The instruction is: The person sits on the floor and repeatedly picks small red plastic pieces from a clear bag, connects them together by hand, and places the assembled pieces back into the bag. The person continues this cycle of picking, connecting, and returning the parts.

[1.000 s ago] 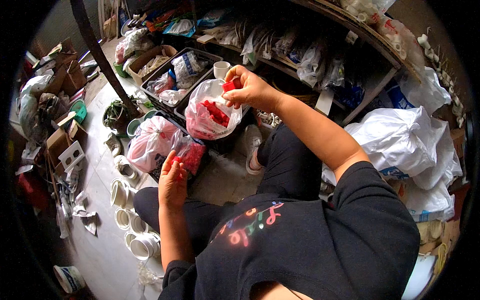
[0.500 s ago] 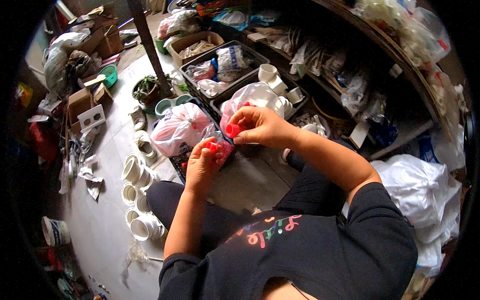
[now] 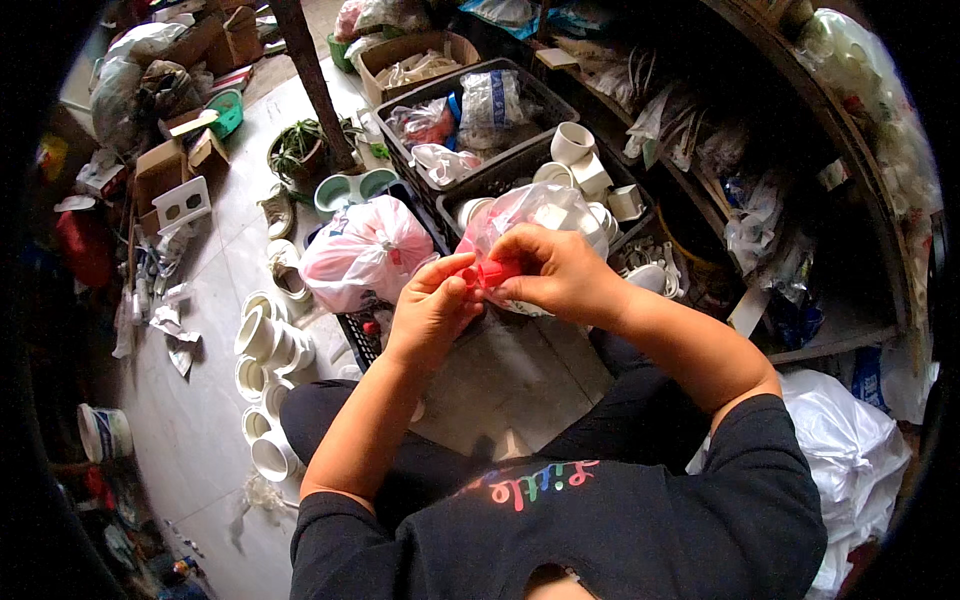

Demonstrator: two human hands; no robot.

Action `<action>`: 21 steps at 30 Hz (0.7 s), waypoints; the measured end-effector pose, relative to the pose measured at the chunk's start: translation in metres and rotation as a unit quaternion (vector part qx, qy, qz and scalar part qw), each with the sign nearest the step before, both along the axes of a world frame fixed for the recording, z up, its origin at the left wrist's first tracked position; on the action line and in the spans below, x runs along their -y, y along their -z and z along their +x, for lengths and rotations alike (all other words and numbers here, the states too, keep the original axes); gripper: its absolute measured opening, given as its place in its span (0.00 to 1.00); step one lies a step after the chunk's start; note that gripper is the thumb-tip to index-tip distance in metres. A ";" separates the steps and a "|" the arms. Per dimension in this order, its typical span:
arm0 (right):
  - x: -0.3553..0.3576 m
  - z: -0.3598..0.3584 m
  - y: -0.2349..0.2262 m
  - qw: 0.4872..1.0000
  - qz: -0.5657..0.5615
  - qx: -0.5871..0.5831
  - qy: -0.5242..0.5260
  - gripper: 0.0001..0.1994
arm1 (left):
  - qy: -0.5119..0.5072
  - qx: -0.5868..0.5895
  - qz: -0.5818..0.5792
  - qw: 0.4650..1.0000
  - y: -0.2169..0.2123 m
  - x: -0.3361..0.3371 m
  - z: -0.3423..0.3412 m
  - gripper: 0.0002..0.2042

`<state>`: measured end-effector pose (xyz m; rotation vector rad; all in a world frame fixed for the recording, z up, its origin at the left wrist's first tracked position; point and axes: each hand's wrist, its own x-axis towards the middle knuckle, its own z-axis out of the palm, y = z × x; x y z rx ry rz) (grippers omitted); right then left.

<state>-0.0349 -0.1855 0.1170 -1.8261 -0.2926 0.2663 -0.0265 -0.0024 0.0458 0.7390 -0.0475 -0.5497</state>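
Has just brought the left hand (image 3: pixel 432 312) and right hand (image 3: pixel 560 272) together near the centre of the frame, after holding them apart half a second ago. Pinches the left-hand red fitting (image 3: pixel 469 278) between thumb and fingertips, and the right-hand red fitting (image 3: pixel 498 271) between thumb and curled forefinger. Holds both parts at the same central spot, apparently in contact; cannot tell whether joined or merely touching. By judgement, has gone from handling the parts singly to working them against each other.

Counted by kind: two hands, each with one red fitting. Just behind the right hand, one open translucent bag (image 3: pixel 545 208); to the left of that, one tied pinkish-white bag (image 3: pixel 367 252). At least three crates: upper black crate (image 3: pixel 545 118) and middle black crate (image 3: pixel 450 220) in the upper centre, lower black crate (image 3: pixel 362 343) beneath the tied bag. At least six white pipe fittings (image 3: pixel 280 345) left of centre, too overlapped for an exact count. Also, one potted plant (image 3: pixel 297 150) at upper left, one cardboard box (image 3: pixel 400 82) at upper centre, one white bucket (image 3: pixel 103 432) at far left, and one large white sack (image 3: pixel 845 430) at lower right.
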 end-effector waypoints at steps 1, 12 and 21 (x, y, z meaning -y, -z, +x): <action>0.001 0.002 0.003 1.000 -0.018 0.004 0.008 0.11 | 0.000 -0.001 0.012 1.000 0.003 0.001 0.004 0.18; 0.015 0.013 0.029 0.994 -0.100 0.002 0.052 0.11 | 0.111 -0.046 0.065 0.991 0.016 0.008 0.024 0.20; 0.020 0.020 0.024 0.960 -0.176 0.213 0.042 0.12 | 0.084 0.003 0.081 0.993 0.015 0.018 0.034 0.13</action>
